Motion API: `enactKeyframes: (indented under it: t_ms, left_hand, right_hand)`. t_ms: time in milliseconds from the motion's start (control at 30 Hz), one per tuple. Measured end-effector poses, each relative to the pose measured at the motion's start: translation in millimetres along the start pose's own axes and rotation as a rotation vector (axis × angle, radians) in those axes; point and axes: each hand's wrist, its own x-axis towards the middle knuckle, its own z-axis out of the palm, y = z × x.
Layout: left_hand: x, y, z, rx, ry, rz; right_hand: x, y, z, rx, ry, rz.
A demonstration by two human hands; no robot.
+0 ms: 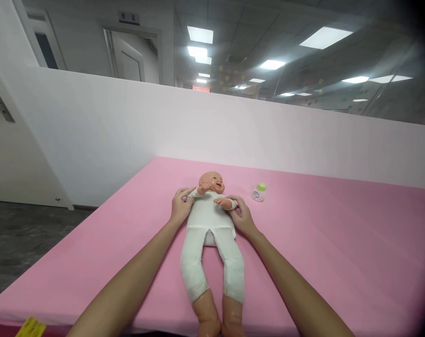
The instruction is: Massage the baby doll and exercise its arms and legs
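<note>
fingers of the left hand (180, 206) curl against the shoulder of a baby doll (212, 234) in white clothing; the right hand (242, 216) cups its other side at the wrist. the doll lies face up on a pink mattress (339, 243), a small green-capped bottle (258, 192) nearby.

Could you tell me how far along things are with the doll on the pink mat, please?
Done: the doll lies face up on the pink mat, dressed in a white suit. In hand: the left hand rests at one shoulder and the right hand at the other sleeve; whether either grips the cloth is unclear. Left: the small green-capped bottle stands untouched beside the doll's head.
</note>
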Motion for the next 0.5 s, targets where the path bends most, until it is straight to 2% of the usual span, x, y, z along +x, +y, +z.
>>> enactKeyframes:
  t_ms: [167,367,433,500]
  left_hand:
    - [1.0,0.0,-1.4,-0.042,0.043,-0.069]
    - [-1.1,-0.5,1.4,0.117,-0.054,0.138]
    - [-2.0,-0.3,2.5,0.156,-0.071,0.185]
    - [-2.4,-0.2,2.7,0.155,-0.040,0.173]
  right_hand:
    - [-0.2,4.6,0.5,0.073,0.040,0.106]
    - [0.6,1.0,0.1,-0.084,-0.032,-0.107]
    - [0.3,0.3,0.6,-0.087,-0.020,-0.085]
    - [-0.2,0.9,1.1,-0.056,0.016,-0.018]
